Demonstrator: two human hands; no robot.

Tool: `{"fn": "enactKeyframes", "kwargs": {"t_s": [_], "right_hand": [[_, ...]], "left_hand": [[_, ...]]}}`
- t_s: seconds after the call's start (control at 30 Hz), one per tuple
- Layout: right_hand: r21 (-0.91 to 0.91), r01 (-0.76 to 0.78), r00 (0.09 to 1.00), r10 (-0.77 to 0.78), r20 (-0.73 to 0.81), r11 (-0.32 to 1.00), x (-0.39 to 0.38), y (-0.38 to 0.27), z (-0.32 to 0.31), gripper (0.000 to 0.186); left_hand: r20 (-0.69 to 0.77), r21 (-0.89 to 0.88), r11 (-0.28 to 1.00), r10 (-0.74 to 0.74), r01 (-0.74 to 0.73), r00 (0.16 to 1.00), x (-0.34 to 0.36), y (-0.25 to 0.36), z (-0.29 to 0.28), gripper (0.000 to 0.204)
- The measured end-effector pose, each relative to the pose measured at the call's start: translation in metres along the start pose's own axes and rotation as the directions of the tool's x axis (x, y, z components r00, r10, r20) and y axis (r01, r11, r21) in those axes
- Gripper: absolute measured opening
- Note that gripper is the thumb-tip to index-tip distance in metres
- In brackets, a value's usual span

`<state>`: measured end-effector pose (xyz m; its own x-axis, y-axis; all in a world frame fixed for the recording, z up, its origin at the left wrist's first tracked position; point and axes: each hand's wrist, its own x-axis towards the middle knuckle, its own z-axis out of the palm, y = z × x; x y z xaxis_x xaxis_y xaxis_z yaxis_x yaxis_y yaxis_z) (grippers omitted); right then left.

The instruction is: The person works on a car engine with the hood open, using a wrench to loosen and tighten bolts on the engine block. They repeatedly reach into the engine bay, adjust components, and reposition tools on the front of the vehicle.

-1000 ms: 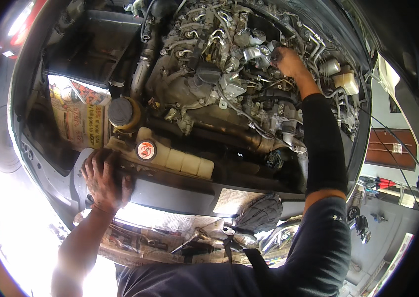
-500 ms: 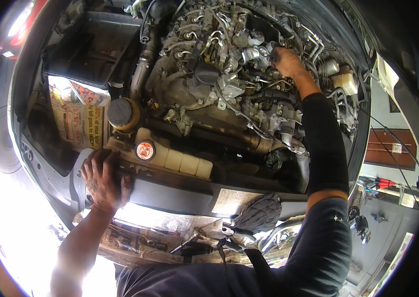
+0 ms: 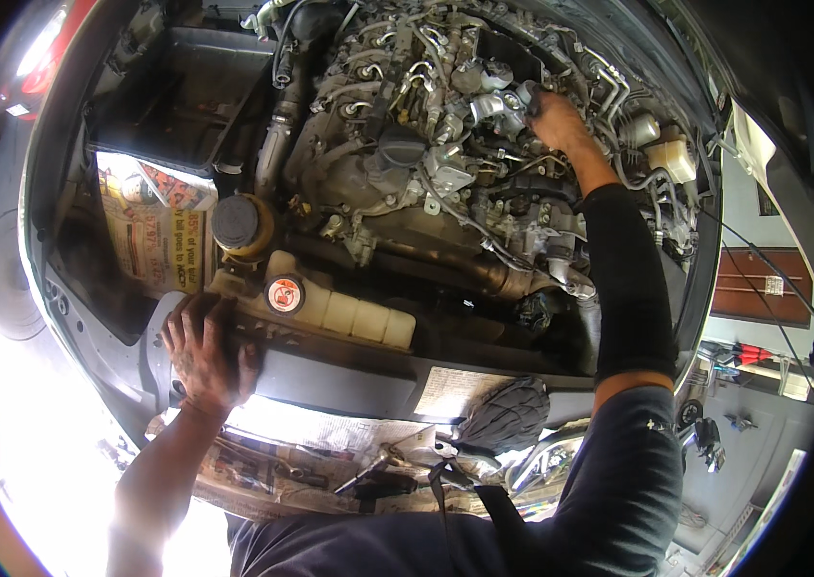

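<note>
My left hand (image 3: 203, 358) rests on the dark front panel (image 3: 315, 383) of the engine bay, fingers stretched over its edge beside the cream coolant tank (image 3: 354, 319). Far to the right, my right hand (image 3: 559, 123) reaches deep into the engine (image 3: 407, 144). Its fingers are closed at a grey rounded part (image 3: 528, 93), next to a shiny metal pipe fitting (image 3: 493, 108). The fingertips are partly hidden, so what exactly they grip does not show. A black sleeve (image 3: 633, 279) covers my right forearm.
An open black box (image 3: 186, 96) and newspaper (image 3: 152, 231) lie at the left. Near my body, tools (image 3: 368, 471) and a dark cloth or glove (image 3: 506, 413) lie along the front edge. A white-capped reservoir (image 3: 671, 159) stands at the right; a thin rod (image 3: 763, 264) slants beyond it.
My right hand shifts slightly at the grey part, and more of that part shows now. My left hand keeps its place on the panel; the view has moved a little.
</note>
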<state>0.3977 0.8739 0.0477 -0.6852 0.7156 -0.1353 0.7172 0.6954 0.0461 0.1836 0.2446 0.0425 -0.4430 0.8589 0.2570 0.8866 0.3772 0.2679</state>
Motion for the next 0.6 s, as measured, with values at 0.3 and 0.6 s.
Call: {"fn": "enactKeyframes", "kwargs": {"t_s": [0.3,0.6], "right_hand": [[-0.104,0.11,0.985,-0.095,0.145,0.988,0.003,-0.006,-0.016,0.045],[-0.153,0.06,0.998,-0.065,-0.027,0.986,0.008,-0.009,-0.028,0.053]], "left_hand": [[0.016,0.002,1.0,0.001,-0.001,1.0,0.0,0.001,-0.002,0.065],[-0.023,-0.012,1.0,0.017,-0.017,1.0,0.0,-0.003,0.001,0.062]]}}
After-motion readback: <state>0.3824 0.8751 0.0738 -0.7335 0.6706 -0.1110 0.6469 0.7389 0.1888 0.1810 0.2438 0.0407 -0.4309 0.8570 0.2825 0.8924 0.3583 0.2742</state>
